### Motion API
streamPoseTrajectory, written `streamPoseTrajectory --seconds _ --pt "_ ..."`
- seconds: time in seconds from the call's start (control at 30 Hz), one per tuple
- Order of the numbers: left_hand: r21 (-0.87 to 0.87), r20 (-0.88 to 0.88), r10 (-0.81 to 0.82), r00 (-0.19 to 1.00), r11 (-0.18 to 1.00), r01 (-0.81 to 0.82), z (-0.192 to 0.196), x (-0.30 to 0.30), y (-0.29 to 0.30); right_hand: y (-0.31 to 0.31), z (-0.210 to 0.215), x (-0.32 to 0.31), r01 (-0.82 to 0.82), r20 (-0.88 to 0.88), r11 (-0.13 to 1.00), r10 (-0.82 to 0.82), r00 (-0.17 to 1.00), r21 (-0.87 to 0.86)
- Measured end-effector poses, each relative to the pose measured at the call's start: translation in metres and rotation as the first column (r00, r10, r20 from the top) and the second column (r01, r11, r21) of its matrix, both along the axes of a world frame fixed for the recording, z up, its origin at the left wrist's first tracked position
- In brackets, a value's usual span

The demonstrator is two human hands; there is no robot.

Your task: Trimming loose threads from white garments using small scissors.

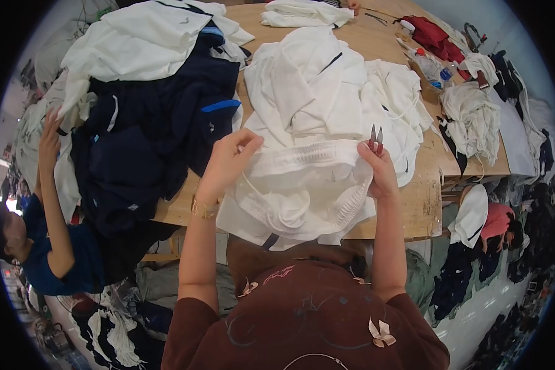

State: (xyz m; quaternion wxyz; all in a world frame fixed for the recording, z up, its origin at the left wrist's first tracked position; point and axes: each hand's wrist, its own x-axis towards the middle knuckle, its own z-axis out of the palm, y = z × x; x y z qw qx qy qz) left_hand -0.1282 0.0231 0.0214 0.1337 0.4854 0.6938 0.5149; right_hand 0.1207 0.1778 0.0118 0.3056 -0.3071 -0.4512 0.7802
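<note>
A white garment with a gathered elastic waistband [311,154] lies at the table's near edge, its waist opened toward me and a thin cord hanging inside. It looks like trousers. My left hand [228,160] is closed at the left end of the waistband, thumb and fingers pinched together. At the right end, my right hand [381,169] grips the band's edge with thumb and fingers. The same hand keeps a pair of red-handled thread snips [376,140] in its fingers, blades pointing up and away from me.
Dark navy garments [135,142] are heaped on the left, with white ones [142,40] over their far side. More white garments [394,98] lie to the right on the wooden table [422,206]. A co-worker [61,253] reaches up at the far left; another person [498,225] bends over at the right.
</note>
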Motion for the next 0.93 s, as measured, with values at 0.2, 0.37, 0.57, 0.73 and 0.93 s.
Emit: streamPoseTrajectory --seconds 0.2,0.37,0.57,0.73,0.93 --pt "-0.290 0.586 -0.256 0.769 0.820 0.494 0.003 0.034 -0.017 -0.011 0.024 -0.004 -0.128 0.362 0.826 -0.097 0.927 0.549" --pt "0.023 0.969 -0.101 0.224 0.946 0.325 -0.023 0.076 -0.011 -0.032 0.048 -0.006 -0.011 0.112 0.339 -0.281 0.953 0.941" --pt "0.388 0.921 -0.378 0.097 0.915 -0.110 -0.016 0.048 -0.017 -0.051 0.017 0.015 -0.199 0.263 0.320 -0.172 0.949 0.926" --pt "0.416 0.895 -0.415 0.161 0.909 0.031 -0.022 0.047 -0.027 -0.053 0.020 0.011 -0.286 0.429 0.584 -0.120 0.895 0.760" --pt "0.413 0.898 -0.416 0.140 0.909 0.054 0.002 0.079 -0.023 -0.066 0.041 -0.024 -0.222 0.326 0.545 -0.100 0.940 0.809"
